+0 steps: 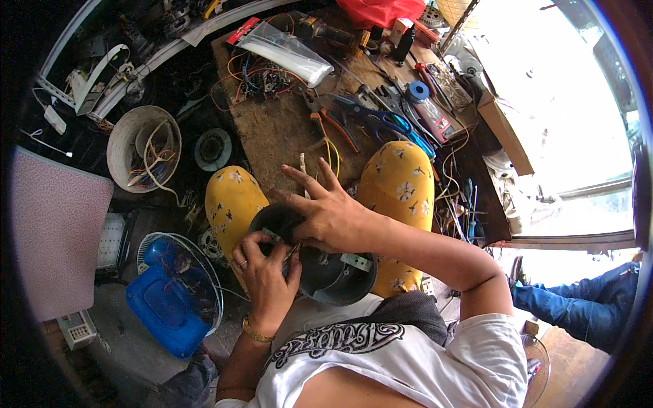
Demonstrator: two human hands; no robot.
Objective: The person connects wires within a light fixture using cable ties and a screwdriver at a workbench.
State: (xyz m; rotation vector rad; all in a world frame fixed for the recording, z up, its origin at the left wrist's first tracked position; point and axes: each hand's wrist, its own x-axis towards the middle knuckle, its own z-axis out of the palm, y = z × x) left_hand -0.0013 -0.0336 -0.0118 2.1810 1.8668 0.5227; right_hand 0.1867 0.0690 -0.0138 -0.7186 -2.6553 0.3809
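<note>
A window (pixel 568 102) (glaringly bright) stands beside the worn wooden table (pixel 262 132).

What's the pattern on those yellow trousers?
The trousers have white flowers on yellow, seen best in the head view.

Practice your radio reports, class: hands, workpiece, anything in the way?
Left hand and right hand together at black round housing, grip unclear. Housing in lap, hollow side showing. Right hand blocks part of view; orange-handled pliers lie beyond.
</note>
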